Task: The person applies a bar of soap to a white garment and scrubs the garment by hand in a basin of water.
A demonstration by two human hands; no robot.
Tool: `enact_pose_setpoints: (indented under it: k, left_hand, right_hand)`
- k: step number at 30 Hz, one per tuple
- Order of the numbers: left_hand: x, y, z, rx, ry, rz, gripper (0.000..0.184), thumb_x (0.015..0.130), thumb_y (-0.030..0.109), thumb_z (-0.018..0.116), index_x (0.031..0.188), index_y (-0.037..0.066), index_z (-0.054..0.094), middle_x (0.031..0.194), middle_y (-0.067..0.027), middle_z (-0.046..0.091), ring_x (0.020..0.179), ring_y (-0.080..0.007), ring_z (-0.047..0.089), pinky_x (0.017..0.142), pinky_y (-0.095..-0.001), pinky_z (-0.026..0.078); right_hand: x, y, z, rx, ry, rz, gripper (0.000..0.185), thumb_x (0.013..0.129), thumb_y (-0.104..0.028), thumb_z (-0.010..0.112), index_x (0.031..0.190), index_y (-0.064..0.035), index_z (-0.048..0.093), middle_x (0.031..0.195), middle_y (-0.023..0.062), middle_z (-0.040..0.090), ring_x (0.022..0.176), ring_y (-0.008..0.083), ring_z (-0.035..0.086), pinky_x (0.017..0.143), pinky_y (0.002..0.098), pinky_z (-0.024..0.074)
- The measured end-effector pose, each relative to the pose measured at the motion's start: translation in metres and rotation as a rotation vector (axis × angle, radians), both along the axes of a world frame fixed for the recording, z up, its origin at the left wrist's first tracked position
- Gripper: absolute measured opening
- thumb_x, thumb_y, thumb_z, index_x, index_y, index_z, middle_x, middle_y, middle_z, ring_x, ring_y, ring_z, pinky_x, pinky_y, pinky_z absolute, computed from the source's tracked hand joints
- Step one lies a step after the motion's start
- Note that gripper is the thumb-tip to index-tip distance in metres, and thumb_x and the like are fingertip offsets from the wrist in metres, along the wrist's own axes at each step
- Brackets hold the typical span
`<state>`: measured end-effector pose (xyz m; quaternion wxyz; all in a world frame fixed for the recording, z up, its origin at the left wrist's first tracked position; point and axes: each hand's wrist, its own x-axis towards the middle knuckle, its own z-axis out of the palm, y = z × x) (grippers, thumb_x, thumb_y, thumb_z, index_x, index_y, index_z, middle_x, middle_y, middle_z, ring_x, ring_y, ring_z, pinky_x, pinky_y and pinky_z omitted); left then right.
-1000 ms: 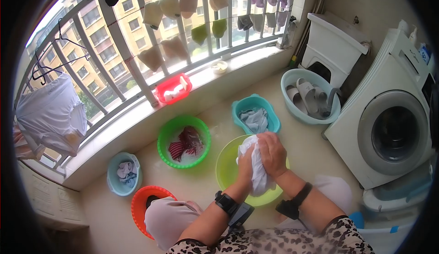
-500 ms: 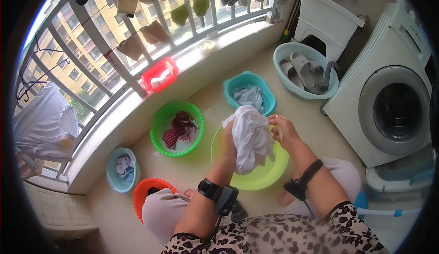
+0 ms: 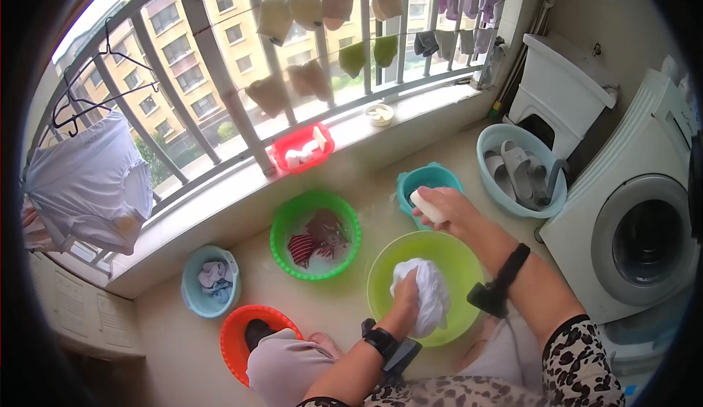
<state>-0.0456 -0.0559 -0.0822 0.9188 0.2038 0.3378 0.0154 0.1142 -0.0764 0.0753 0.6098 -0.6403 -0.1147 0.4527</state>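
Observation:
My left hand (image 3: 407,293) is closed on a bunched white cloth garment (image 3: 433,301), low over the yellow-green basin (image 3: 469,282). How far the garment touches the basin floor I cannot tell. In my right hand (image 3: 455,213) is a white bar of soap (image 3: 428,206), gripped between thumb and fingers above the basin's far side. Behind that hand stands a teal basin (image 3: 405,185), its inside mostly covered by the hand. Dark straps with small devices sit on both wrists.
A green basin (image 3: 274,238) holds striped red cloth in sudsy water. Further left are a light-blue basin (image 3: 189,297) with small clothes and an orange-red basin (image 3: 231,359). A red tray (image 3: 282,147) rests on the ledge. Slippers fill a pale basin (image 3: 487,180) near the washing machine (image 3: 586,216).
My left hand has lowered the white garment into the basin area. My right hand has moved away from the cloth, and the soap now shows clearly in it. The view has shifted.

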Motion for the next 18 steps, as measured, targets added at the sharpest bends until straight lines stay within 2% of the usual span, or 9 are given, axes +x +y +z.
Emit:
enact_pose_setpoints:
  k: [2, 4, 5, 6, 10, 12, 13, 16, 18]
  left_hand:
    - [0.0, 0.001, -0.007, 0.084, 0.109, 0.045, 0.032, 0.087, 0.029, 0.051, 0.105, 0.003, 0.057, 0.093, -0.0112, 0.064, 0.083, -0.0242, 0.063, 0.075, -0.037, 0.052]
    - [-0.002, 0.006, -0.015, 0.116, 0.076, 0.038, 0.036, 0.085, 0.032, 0.055, 0.106, 0.003, 0.056, 0.093, -0.0108, 0.064, 0.084, -0.0231, 0.063, 0.076, -0.0351, 0.051]
    - [-0.001, 0.012, -0.004, 0.163, 0.162, 0.067, 0.036, 0.081, 0.036, 0.061, 0.094, 0.002, 0.059, 0.082, -0.0074, 0.061, 0.073, -0.0192, 0.059, 0.066, -0.0332, 0.048]
    - [-0.003, 0.018, 0.008, 0.261, 0.306, 0.007, 0.03, 0.085, 0.024, 0.06, 0.102, 0.0, 0.057, 0.077, -0.0055, 0.059, 0.065, -0.015, 0.056, 0.056, -0.03, 0.045]
    - [-0.002, 0.038, -0.009, 0.401, 0.327, -0.073, 0.039, 0.083, 0.033, 0.061, 0.098, -0.003, 0.06, 0.081, -0.0093, 0.061, 0.074, -0.0155, 0.058, 0.063, -0.0287, 0.045]
    - [0.001, 0.042, -0.022, 0.356, 0.325, 0.002, 0.033, 0.079, 0.037, 0.065, 0.077, 0.006, 0.057, 0.063, -0.0006, 0.05, 0.055, -0.0111, 0.045, 0.051, -0.0267, 0.035]
    - [0.003, 0.045, -0.025, 0.335, 0.326, 0.035, 0.033, 0.077, 0.04, 0.067, 0.066, 0.01, 0.056, 0.054, 0.0038, 0.045, 0.046, -0.0089, 0.039, 0.044, -0.0257, 0.03]
    - [-0.005, 0.074, 0.054, 0.069, 0.186, 0.049, 0.033, 0.078, 0.039, 0.065, 0.065, 0.011, 0.056, 0.052, 0.0044, 0.044, 0.044, -0.0087, 0.038, 0.044, -0.0253, 0.03]
    - [-0.001, 0.076, 0.04, 0.097, 0.178, 0.064, 0.03, 0.08, 0.036, 0.064, 0.066, 0.01, 0.057, 0.053, 0.0041, 0.045, 0.045, -0.0088, 0.04, 0.044, -0.026, 0.03]
  right_hand:
    - [0.022, 0.045, -0.003, -0.016, -0.046, 0.037, 0.027, 0.09, -0.028, 0.052, 0.103, -0.0047, 0.054, 0.086, 0.0117, 0.064, 0.067, 0.0179, 0.064, 0.043, 0.0241, 0.046]
    - [0.03, 0.093, -0.004, -0.036, -0.024, 0.023, 0.023, 0.09, -0.018, 0.05, 0.107, -0.0027, 0.052, 0.091, 0.0121, 0.062, 0.071, 0.02, 0.063, 0.051, 0.0286, 0.0522]
    - [0.033, 0.116, -0.013, -0.024, 0.003, 0.028, 0.023, 0.091, -0.016, 0.049, 0.109, -0.0022, 0.052, 0.093, 0.0121, 0.062, 0.074, 0.0202, 0.063, 0.055, 0.0297, 0.0532]
    - [0.037, 0.138, -0.022, -0.012, 0.03, 0.034, 0.023, 0.091, -0.014, 0.048, 0.111, -0.0016, 0.051, 0.094, 0.0121, 0.061, 0.076, 0.0204, 0.062, 0.059, 0.0307, 0.0542]
    - [0.042, 0.214, -0.059, 0.018, 0.058, 0.106, 0.028, 0.09, -0.01, 0.047, 0.115, 0.0013, 0.047, 0.097, 0.0126, 0.059, 0.083, 0.0235, 0.063, 0.063, 0.0332, 0.0563]
    - [0.047, 0.251, -0.084, 0.078, 0.067, 0.055, 0.03, 0.087, -0.007, 0.05, 0.115, 0.0024, 0.046, 0.097, 0.0138, 0.058, 0.08, 0.0243, 0.064, 0.059, 0.0342, 0.0574]
    - [0.046, 0.267, -0.088, 0.171, 0.12, 0.011, 0.034, 0.085, 0.0, 0.051, 0.117, 0.0031, 0.043, 0.102, 0.0128, 0.055, 0.081, 0.0228, 0.063, 0.063, 0.033, 0.0569]
    - [0.054, 0.295, -0.11, 0.499, 0.121, -0.043, 0.039, 0.081, 0.007, 0.051, 0.119, 0.0036, 0.04, 0.104, 0.0121, 0.05, 0.082, 0.0224, 0.06, 0.07, 0.0336, 0.056]
    - [0.061, 0.301, -0.129, 0.421, 0.147, -0.098, 0.04, 0.079, 0.008, 0.052, 0.117, 0.0031, 0.04, 0.104, 0.0109, 0.049, 0.082, 0.023, 0.058, 0.074, 0.0356, 0.0551]
